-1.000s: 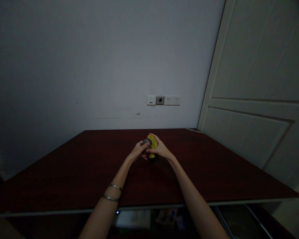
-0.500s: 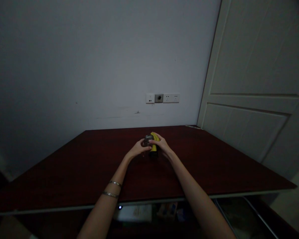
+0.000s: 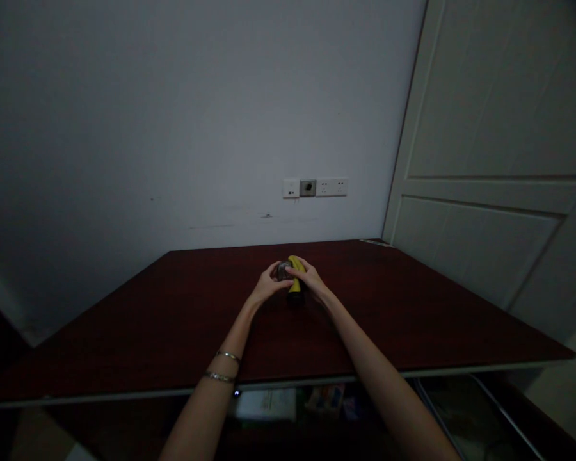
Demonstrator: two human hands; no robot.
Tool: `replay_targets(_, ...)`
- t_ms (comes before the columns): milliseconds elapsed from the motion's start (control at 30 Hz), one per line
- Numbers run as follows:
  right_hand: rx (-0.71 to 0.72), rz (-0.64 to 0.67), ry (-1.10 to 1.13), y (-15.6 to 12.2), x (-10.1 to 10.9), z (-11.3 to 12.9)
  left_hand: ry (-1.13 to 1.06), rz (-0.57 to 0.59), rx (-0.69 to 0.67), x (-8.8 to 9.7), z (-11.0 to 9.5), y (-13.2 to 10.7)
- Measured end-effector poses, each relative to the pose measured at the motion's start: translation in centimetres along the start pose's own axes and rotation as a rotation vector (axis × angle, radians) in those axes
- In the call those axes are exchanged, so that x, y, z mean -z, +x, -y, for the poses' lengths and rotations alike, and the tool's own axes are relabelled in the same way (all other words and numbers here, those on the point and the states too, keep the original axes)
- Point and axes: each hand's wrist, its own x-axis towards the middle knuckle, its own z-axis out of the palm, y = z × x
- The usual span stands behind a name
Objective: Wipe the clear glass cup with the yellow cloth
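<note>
Above the middle of the dark red table (image 3: 196,320), my two hands meet around two small things. My left hand (image 3: 267,284) is closed on a dark, glossy, partly see-through piece (image 3: 283,270). My right hand (image 3: 313,279) wraps round a yellow object with a black end (image 3: 295,287), the black end pointing down toward me. Its thumb reaches across to the dark piece. The two things touch or lie side by side; whether they are joined I cannot tell. My fingers hide part of both, and the dim light blurs their kind.
A pale wall with a row of sockets (image 3: 315,187) stands behind the table. To the right is a white panelled door (image 3: 480,224). Below the front edge, a shelf holds a white flat item (image 3: 266,404) and several small packets (image 3: 325,400).
The yellow object has tilted a little, its black end showing more and its top leaning left. The dark piece has turned slightly in my left hand. The camera view has shifted a little.
</note>
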Motion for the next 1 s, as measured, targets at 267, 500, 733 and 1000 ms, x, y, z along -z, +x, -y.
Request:
replay_targets(267,0.223,-0.114,-0.156,0.7,-0.1,-1.0,-0.03,-0.036,-0.029,-0.7,0.1,-0.5)
replay_targets(500,0.347,-0.031,-0.168,0.0,-0.3,-0.5,-0.038,-0.145,-0.044,-0.8,-0.2,-0.7)
replay_targets(733,0.326,-0.089,-0.148,0.1,-0.2,-0.2,-0.032,-0.066,-0.081,-0.9,-0.2,-0.9)
replay_targets(1000,0.39,-0.019,-0.223,-1.1,-0.7,0.9,0.031,-0.056,-0.086,-0.5,-0.1,-0.7)
